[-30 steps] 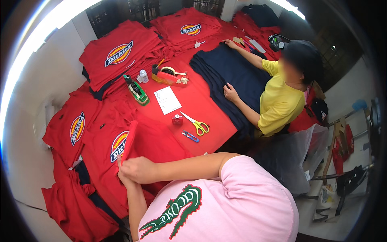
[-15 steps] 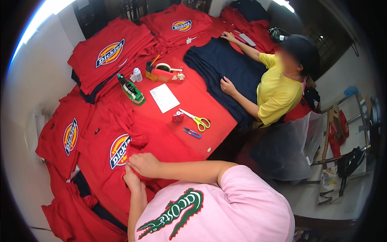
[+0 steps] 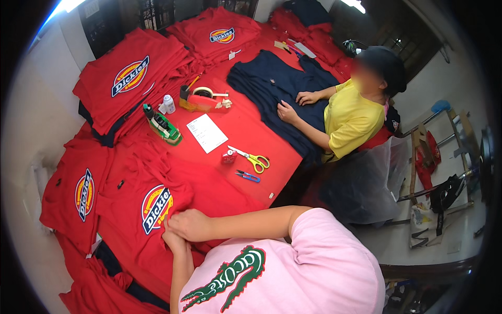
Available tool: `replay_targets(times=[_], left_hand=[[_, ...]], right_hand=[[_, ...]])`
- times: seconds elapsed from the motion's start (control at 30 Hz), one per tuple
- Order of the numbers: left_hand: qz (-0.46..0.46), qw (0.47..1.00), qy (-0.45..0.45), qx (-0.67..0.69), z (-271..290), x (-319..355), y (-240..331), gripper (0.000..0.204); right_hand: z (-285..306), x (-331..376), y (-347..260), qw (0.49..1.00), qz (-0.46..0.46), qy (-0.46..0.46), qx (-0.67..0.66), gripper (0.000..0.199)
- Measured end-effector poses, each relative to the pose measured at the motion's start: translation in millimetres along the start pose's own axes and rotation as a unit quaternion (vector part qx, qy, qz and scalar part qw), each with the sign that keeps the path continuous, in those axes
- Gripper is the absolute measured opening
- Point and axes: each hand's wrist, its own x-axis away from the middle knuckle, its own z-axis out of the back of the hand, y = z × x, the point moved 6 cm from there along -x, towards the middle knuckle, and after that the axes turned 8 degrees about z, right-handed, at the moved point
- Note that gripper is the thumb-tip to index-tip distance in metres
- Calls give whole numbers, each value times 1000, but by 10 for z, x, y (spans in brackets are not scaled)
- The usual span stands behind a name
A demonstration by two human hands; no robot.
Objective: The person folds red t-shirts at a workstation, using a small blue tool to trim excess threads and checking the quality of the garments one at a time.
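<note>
A red shirt (image 3: 135,191) lies on the near left of the desk (image 3: 256,131), its front spread, its right side bunched and not yet flat: seemingly partway done. There the left hand (image 3: 175,240) and right hand (image 3: 191,225) meet, each grip closed on fabric. Beyond, a red pile (image 3: 128,70) looks finished; a co-worker (image 3: 355,118) has navy cloth (image 3: 259,78) laid out.

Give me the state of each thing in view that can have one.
Right hand: curled at the red shirt
Left hand: fingers partly hidden, grip unclear
Red shirt: laid out, bunched near the hands
Navy garment: spread out, under a co-worker's hands
Yellow-handled scissors: lying flat
Blue thread snips: lying flat
Tape dispenser: loaded
White bottle: upright
Paper sheet: flat, marked
</note>
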Motion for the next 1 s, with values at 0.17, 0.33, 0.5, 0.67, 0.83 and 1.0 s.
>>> replay_targets(times=[0.17, 0.33, 0.5, 0.67, 0.83, 1.0], left_hand=[[46, 998, 1, 51, -92, 144, 207, 32], [49, 994, 22, 93, -109, 190, 102, 34], [60, 998, 20, -8, 43, 300, 243, 31], [81, 995, 36, 44, -160, 405, 249, 32], [-204, 961, -81, -170, -137, 536, 557, 29], [11, 996, 77, 32, -327, 531, 464, 32]], right_hand=[[-56, -42, -53, 1000, -12, -14, 22, 16], [-172, 8, 67, 998, 21, -36, 55, 16], [-143, 78, -357, 995, 82, -22, 44, 23], [-144, 72, 137, 999, -48, 24, 3, 17], [172, 40, -567, 992, 105, 74, -20, 18], [-44, 45, 160, 996, -25, 79, 46, 18]])
